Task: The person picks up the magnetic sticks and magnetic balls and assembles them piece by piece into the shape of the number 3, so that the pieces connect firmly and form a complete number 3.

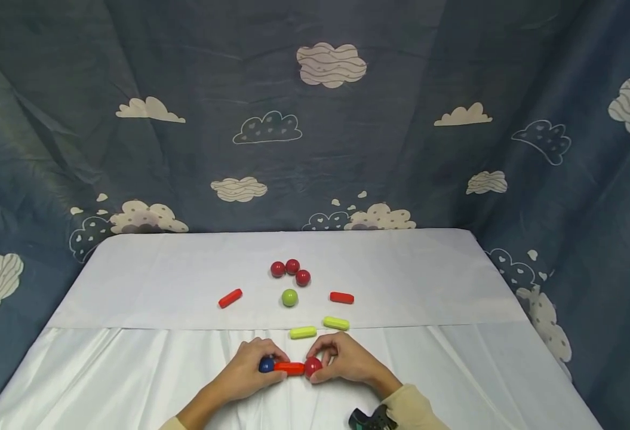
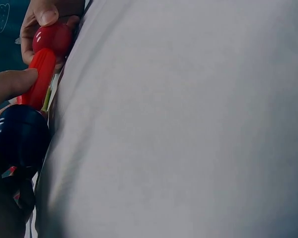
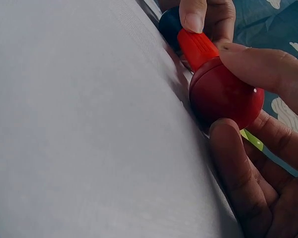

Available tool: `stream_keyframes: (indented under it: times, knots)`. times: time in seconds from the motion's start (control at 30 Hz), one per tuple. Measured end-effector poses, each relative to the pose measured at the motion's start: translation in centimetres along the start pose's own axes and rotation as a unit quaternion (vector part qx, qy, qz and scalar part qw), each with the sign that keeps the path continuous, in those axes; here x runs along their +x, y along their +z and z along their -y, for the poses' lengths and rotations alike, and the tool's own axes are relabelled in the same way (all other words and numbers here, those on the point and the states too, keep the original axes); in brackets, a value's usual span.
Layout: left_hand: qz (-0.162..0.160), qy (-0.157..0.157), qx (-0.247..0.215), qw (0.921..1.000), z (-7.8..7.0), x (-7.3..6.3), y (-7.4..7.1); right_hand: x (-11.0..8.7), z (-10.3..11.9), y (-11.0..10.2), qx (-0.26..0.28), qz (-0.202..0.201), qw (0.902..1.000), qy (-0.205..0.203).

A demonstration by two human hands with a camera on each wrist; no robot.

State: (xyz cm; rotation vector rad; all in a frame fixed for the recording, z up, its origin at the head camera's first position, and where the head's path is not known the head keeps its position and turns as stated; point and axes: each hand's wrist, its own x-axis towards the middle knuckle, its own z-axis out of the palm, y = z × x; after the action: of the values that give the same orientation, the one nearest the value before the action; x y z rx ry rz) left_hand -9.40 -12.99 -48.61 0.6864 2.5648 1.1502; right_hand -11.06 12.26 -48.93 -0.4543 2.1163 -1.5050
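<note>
My left hand [image 1: 246, 369] pinches a red rod [image 1: 290, 368] between thumb and fingers. On the rod's left end sits a dark blue ball [image 1: 266, 364], large in the left wrist view, close to the palm. At the other end my right hand [image 1: 348, 358] grips a red ball [image 1: 313, 366] with thumb and fingertips. The ball meets the rod's end in all three views, so blue ball, rod and red ball form one straight line. In the right wrist view the red ball [image 3: 226, 94] shows a groove around it near the rod.
Just beyond the hands lie two yellow-green rods [image 1: 303, 332]. Farther back are a green ball [image 1: 289, 297], three red balls [image 1: 303, 278], a red rod [image 1: 230, 298] at left and another red rod [image 1: 341, 297] at right. A white cloth [image 1: 433, 286] covers the table; a cloud-patterned curtain hangs behind.
</note>
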Motion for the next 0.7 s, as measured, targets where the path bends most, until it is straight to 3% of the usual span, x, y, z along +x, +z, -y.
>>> stream_keyframes:
  times: [0.7]
  knots:
    - [0.023,-0.033,-0.057,0.9976,0.07,0.68,-0.12,-0.18,0.08,-0.13,-0.013,-0.004,0.9999,-0.003]
